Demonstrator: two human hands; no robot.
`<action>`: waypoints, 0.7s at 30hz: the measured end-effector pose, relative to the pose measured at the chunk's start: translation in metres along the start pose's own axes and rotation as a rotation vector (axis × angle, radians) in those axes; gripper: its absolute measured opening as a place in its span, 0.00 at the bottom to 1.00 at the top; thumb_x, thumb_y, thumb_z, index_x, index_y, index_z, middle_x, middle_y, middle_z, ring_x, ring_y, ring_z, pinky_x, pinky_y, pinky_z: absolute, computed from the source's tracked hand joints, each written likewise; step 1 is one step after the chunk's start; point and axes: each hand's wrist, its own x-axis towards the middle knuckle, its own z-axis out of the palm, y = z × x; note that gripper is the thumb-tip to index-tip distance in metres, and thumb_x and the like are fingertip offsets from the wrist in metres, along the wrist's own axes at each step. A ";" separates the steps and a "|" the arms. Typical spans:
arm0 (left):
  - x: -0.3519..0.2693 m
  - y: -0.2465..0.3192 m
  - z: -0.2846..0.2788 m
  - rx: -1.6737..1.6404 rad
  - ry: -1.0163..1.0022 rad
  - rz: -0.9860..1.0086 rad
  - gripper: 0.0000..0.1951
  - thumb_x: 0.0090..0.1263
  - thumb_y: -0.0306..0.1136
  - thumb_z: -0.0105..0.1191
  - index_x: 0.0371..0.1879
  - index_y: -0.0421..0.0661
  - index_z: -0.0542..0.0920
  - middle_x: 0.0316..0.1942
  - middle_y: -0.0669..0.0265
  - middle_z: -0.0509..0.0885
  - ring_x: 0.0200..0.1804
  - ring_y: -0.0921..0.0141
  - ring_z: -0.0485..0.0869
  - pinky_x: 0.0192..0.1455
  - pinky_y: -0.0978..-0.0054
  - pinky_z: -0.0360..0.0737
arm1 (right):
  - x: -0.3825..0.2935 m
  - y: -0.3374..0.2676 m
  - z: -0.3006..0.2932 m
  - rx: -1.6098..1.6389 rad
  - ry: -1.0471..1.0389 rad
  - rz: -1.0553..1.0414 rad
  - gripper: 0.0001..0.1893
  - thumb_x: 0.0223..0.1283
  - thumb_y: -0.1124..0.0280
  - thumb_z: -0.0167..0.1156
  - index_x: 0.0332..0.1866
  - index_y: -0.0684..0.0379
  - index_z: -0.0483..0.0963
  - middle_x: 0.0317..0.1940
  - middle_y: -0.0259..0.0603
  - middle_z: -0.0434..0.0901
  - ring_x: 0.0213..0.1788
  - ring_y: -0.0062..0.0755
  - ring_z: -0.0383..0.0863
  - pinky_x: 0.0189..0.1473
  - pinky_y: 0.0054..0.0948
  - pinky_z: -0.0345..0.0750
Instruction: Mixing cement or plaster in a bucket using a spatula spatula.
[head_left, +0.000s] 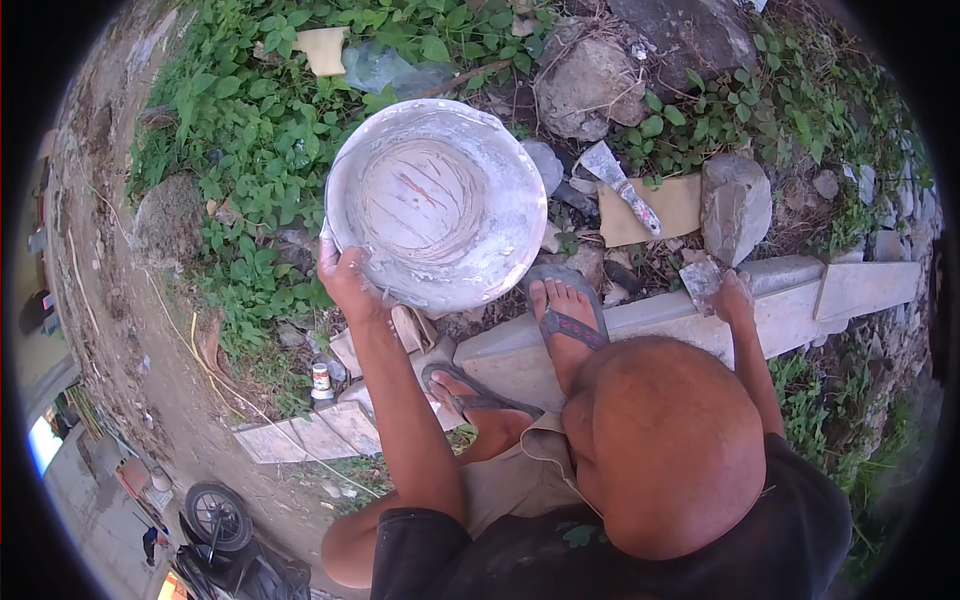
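My left hand (351, 283) grips the near-left rim of a round basin (517, 202), whose inside is coated with whitish residue and scratched at the bottom. The basin is tipped so its inside faces up towards me. At the right, my right hand (731, 298) holds a putty knife or scraper with a flat, smeared blade (701, 281), beside the concrete ledge. A second putty knife (628, 191), its handle caked with white, lies on a piece of yellowish foam or board (679, 212) beyond my foot.
A pale concrete ledge (787, 319) runs under my sandalled feet. Large rocks (589, 90) and a grey stone (736, 206) lie beyond it, among green plants (240, 97). A small labelled container (321, 381) stands left of the ledge. A motorcycle (217, 517) is at lower left.
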 end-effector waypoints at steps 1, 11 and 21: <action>0.000 0.005 -0.001 0.001 -0.002 -0.001 0.30 0.50 0.21 0.42 0.59 0.35 0.69 0.48 0.56 0.78 0.45 0.65 0.81 0.46 0.73 0.79 | 0.002 0.008 0.002 0.043 0.052 -0.038 0.30 0.43 0.53 0.71 0.46 0.66 0.74 0.44 0.59 0.76 0.52 0.58 0.74 0.53 0.43 0.73; -0.002 0.002 -0.003 -0.111 0.020 -0.154 0.31 0.45 0.21 0.40 0.56 0.31 0.70 0.45 0.52 0.80 0.42 0.62 0.83 0.46 0.69 0.80 | -0.033 -0.145 -0.167 0.734 -0.048 -0.663 0.26 0.58 0.57 0.56 0.56 0.66 0.70 0.43 0.53 0.78 0.42 0.44 0.79 0.47 0.34 0.75; -0.002 0.001 0.020 -0.095 -0.009 -0.138 0.30 0.47 0.18 0.40 0.56 0.33 0.71 0.46 0.55 0.80 0.44 0.64 0.82 0.49 0.69 0.79 | 0.007 -0.421 -0.074 0.505 0.121 -0.993 0.11 0.48 0.75 0.55 0.35 0.68 0.78 0.33 0.60 0.81 0.37 0.55 0.83 0.43 0.48 0.79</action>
